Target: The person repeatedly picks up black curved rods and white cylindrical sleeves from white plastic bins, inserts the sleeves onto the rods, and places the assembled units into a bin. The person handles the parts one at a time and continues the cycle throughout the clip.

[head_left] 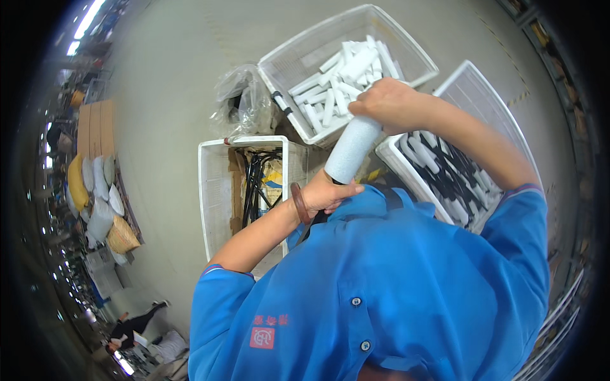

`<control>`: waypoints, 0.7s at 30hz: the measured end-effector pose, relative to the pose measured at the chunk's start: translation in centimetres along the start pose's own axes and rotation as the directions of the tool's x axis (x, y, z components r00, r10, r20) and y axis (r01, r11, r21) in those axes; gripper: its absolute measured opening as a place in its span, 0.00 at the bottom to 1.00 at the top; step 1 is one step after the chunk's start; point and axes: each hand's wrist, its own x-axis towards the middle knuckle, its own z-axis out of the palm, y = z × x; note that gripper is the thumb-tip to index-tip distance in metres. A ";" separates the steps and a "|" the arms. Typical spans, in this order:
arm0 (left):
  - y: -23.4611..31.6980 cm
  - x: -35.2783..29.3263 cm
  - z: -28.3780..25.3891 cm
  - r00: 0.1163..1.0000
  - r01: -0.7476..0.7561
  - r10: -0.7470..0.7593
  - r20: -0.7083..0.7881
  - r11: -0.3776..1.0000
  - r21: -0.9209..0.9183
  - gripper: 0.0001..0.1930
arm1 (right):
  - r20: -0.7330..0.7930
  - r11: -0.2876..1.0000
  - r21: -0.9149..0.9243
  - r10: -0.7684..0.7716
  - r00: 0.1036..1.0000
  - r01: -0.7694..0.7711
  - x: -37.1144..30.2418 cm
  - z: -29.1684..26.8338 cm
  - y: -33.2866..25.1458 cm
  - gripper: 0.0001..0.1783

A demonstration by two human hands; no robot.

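Note:
A white foam-like tube (pixel 353 150) slants across the middle of the view in front of my body. My right hand (pixel 389 105) is closed around its upper end. At the lower end my left hand (pixel 325 193), with a brown bracelet on its wrist, is closed where the tube meets a dark piece, mostly hidden by my fingers. Beyond my right hand stands a white crate (pixel 279 60) of loose white tubes (pixel 333 95). To the right another white crate (pixel 467 79) holds black rods with white tubes (pixel 454 174) about them.
At the left a white crate (pixel 202 184) contains thin black metal rods (pixel 253 174). A clear plastic bag (pixel 238 95) lies behind it on the grey floor. Farther left are sacks (pixel 101 216) and cardboard (pixel 95 130). Another person (pixel 136 327) is at the lower left.

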 end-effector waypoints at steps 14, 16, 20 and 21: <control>6.5 6.3 0.8 0.932 -0.327 0.345 -0.109 0.932 0.154 0.23 | -0.756 0.941 -0.258 -0.057 0.652 -0.217 -7.1 6.6 -4.7 0.29; 11.2 7.4 1.5 0.892 -0.443 0.449 -0.050 0.891 0.098 0.37 | -0.763 0.954 0.115 0.264 0.590 -0.278 -9.5 7.9 -4.6 0.35; 20.1 10.0 8.9 0.694 -0.708 0.682 0.230 0.704 0.053 0.42 | -0.560 0.687 0.727 0.599 0.573 -0.008 -10.1 8.6 -2.6 0.42; 21.7 10.7 11.7 0.627 -0.738 0.716 0.306 0.672 -0.059 0.42 | -0.516 0.582 0.806 0.606 0.605 0.104 -10.2 8.6 -2.0 0.42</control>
